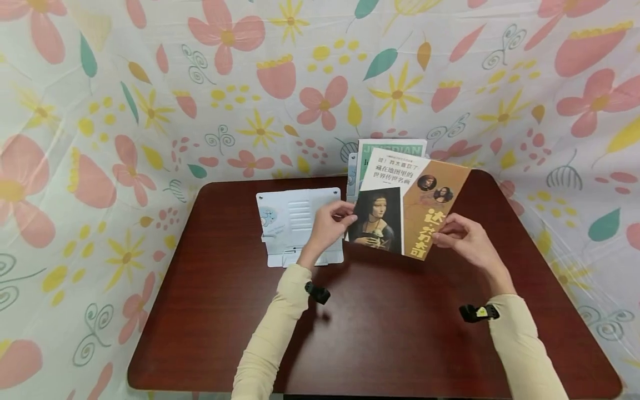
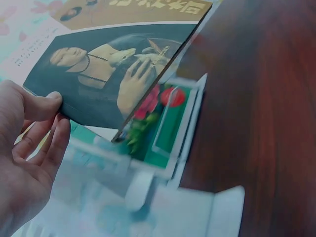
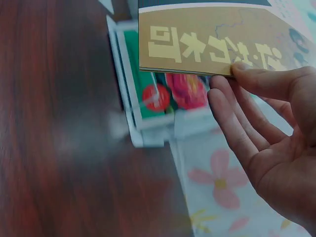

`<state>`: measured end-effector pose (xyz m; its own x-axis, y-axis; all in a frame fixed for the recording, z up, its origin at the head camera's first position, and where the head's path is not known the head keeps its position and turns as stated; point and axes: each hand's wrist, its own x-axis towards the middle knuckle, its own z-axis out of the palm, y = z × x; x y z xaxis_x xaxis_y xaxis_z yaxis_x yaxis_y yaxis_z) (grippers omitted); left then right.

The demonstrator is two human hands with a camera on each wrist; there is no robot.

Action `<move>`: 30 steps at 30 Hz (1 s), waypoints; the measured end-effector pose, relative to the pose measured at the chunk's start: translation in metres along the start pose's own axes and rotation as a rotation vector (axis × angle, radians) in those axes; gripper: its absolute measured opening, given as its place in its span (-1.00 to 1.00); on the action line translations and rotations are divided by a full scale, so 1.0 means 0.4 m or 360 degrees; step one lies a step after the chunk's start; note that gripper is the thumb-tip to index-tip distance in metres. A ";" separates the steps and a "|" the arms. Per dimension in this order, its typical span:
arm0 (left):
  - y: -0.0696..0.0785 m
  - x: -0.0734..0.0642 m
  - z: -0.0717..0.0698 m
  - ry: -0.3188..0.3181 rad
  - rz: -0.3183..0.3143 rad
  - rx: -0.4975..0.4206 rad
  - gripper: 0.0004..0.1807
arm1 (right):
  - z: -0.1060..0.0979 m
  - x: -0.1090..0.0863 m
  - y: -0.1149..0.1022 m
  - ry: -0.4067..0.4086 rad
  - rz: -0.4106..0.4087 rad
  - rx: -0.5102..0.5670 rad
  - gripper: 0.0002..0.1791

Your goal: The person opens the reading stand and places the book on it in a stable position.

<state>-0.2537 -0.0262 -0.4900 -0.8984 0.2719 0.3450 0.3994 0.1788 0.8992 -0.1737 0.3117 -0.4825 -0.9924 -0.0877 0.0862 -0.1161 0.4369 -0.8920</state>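
Observation:
A thin book (image 1: 375, 216), its cover showing a portrait of a woman and an orange-brown panel with yellow characters, is held tilted above the table. My left hand (image 1: 327, 225) pinches its left edge between thumb and fingers. At the opposite edge my right hand (image 1: 470, 244) grips it, thumb on the cover and fingers behind, as the right wrist view shows. Behind the book stands a green-and-white magazine (image 1: 370, 151) on a pale book stand (image 1: 352, 166), mostly hidden in the head view. Red flowers on that magazine's cover (image 2: 148, 103) show in the left wrist view.
Left of the book, a second white book stand (image 1: 300, 222) with a small blue picture leans upright on the dark red-brown table (image 1: 225, 311). A floral cloth (image 1: 310, 55) hangs close behind the table and along its sides.

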 end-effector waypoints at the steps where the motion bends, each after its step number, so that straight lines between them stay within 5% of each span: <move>1: 0.000 -0.001 -0.016 0.0030 0.0010 0.0003 -0.80 | 0.012 0.010 -0.008 -0.0017 -0.0026 -0.0005 -0.73; 8: 0.005 -0.008 -0.128 0.0186 0.0019 0.0111 -0.81 | 0.080 0.088 -0.084 -0.0025 -0.0166 -0.0040 -0.81; 18: -0.010 -0.031 -0.268 0.0380 -0.0069 0.0244 -0.80 | 0.179 0.205 -0.167 -0.0022 -0.0403 -0.0389 -0.86; 30: -0.032 -0.061 -0.362 0.0571 -0.0186 0.0317 -0.85 | 0.292 0.291 -0.220 -0.0028 -0.0497 -0.0374 -0.88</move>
<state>-0.2634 -0.1722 -0.4708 -0.9323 -0.1013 0.3472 0.2869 0.3778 0.8803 -0.2742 0.1584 -0.4461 -0.9073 -0.2634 0.3277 -0.4204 0.5799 -0.6979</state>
